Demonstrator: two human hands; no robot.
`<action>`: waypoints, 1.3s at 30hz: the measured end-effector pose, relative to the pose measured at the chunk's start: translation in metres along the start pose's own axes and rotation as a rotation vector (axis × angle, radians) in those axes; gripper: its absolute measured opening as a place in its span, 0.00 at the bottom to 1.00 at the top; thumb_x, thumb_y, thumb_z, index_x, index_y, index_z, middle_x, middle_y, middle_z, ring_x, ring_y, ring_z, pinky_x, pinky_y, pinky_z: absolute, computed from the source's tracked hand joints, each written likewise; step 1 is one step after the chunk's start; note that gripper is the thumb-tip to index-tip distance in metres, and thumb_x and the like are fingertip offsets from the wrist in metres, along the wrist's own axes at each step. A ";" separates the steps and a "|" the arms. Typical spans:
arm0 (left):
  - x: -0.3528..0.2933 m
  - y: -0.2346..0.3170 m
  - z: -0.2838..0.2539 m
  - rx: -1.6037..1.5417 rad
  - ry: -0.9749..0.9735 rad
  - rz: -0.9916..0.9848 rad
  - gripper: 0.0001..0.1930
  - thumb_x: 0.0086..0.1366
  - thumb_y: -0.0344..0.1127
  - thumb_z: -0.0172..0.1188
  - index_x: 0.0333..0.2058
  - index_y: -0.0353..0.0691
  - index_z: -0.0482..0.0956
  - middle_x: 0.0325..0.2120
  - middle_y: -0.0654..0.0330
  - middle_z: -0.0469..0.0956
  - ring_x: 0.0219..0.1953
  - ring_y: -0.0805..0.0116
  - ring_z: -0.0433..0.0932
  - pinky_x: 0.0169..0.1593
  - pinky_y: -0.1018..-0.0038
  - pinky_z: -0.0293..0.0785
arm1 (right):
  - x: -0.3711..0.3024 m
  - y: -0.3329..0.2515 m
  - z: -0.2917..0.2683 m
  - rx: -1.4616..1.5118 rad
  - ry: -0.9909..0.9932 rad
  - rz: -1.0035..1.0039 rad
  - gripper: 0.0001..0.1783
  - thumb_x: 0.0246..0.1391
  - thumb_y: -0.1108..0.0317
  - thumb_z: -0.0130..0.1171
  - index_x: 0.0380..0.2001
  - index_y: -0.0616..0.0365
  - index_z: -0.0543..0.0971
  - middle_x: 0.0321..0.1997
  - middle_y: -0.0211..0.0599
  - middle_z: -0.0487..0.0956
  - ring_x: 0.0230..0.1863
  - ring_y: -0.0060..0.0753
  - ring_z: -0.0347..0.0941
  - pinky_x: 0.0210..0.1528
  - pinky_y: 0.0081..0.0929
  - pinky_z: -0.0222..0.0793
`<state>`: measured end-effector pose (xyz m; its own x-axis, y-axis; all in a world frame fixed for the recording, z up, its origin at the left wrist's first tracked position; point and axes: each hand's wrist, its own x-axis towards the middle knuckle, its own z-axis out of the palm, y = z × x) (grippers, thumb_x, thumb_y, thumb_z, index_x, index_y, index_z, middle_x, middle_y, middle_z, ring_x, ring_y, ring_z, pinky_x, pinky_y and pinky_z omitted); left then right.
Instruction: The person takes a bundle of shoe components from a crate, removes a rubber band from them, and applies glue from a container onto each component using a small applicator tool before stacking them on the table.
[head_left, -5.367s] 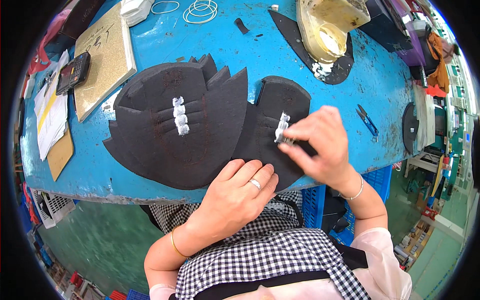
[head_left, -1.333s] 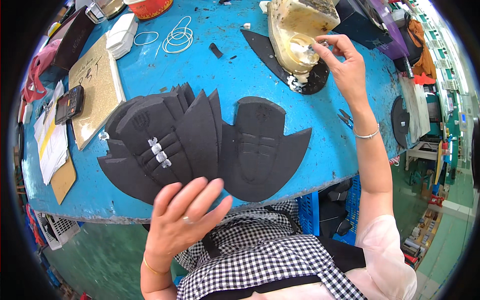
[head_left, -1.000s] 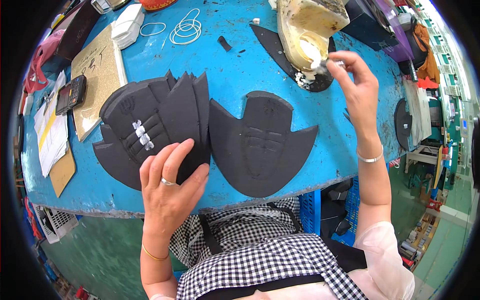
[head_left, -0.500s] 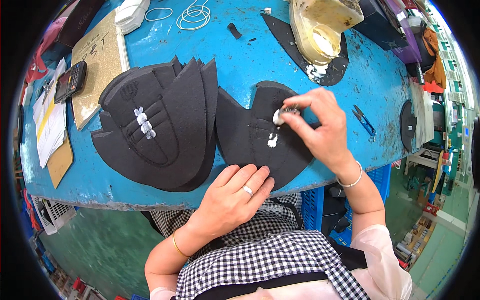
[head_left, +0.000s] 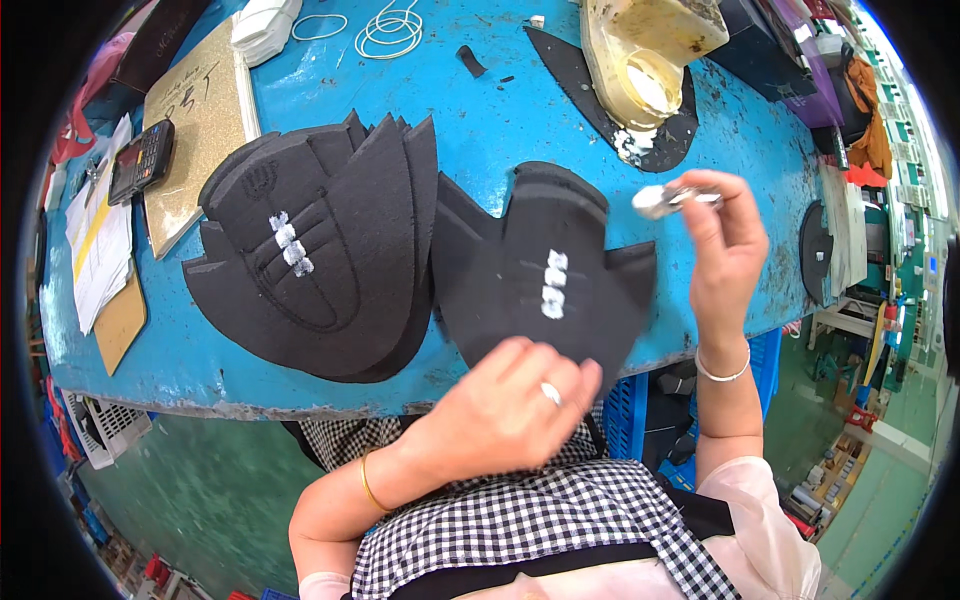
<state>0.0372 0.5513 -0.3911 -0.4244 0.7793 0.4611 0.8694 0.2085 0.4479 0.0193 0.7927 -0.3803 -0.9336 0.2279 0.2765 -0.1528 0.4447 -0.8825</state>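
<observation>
A flat black foam piece (head_left: pixel 500 285) with notched edges lies at the table's front edge, slightly blurred. White paste dabs (head_left: pixel 555 285) form a short row on its middle. My left hand (head_left: pixel 510 405) is at the piece's near edge, fingers curled and seeming to pinch it; the fingertips are partly hidden. Over the table to the right, my right hand (head_left: pixel 725 235) grips a small brush (head_left: pixel 697 198), its tip thick with white paste, apart from the foam. On the left rests a stack of similar black pieces (head_left: pixel 365 280); the top one bears its own white dabs (head_left: pixel 290 244).
A stained tub of white paste (head_left: pixel 655 85) stands at the far right on a black foam piece (head_left: pixel 685 140). Blue-handled snips (head_left: pixel 728 240) lie to the right. Papers (head_left: pixel 100 240), a dark handheld device (head_left: pixel 140 163) and a gold board (head_left: pixel 195 105) are at the left.
My right hand has lifted the brush off the foam and drawn right. More white dabs show on the piece. My left hand has moved right and toward me, and the piece has shifted.
</observation>
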 end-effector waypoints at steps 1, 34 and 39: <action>0.003 0.004 -0.004 0.020 0.086 0.108 0.17 0.46 0.30 0.61 0.39 0.38 0.83 0.21 0.66 0.67 0.25 0.71 0.71 0.34 0.73 0.73 | 0.005 0.007 -0.005 0.117 0.066 0.007 0.09 0.56 0.72 0.63 0.41 0.60 0.79 0.37 0.28 0.80 0.37 0.17 0.73 0.41 0.16 0.67; -0.014 -0.009 0.004 0.120 -0.049 -0.161 0.16 0.49 0.32 0.63 0.40 0.36 0.81 0.37 0.59 0.76 0.39 0.62 0.76 0.40 0.69 0.74 | -0.023 -0.013 0.030 -0.285 -0.253 -0.222 0.11 0.43 0.70 0.71 0.32 0.55 0.81 0.31 0.29 0.80 0.32 0.28 0.73 0.42 0.27 0.65; -0.001 0.003 0.003 -0.109 0.090 0.090 0.15 0.47 0.30 0.62 0.37 0.40 0.83 0.23 0.66 0.67 0.25 0.72 0.70 0.31 0.75 0.70 | -0.002 0.002 -0.007 0.083 0.084 0.024 0.08 0.59 0.72 0.59 0.42 0.61 0.78 0.38 0.30 0.79 0.37 0.18 0.72 0.44 0.21 0.68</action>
<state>0.0408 0.5529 -0.3930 -0.3712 0.7352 0.5673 0.8745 0.0714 0.4797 0.0231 0.7998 -0.3802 -0.9072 0.3111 0.2832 -0.1608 0.3657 -0.9168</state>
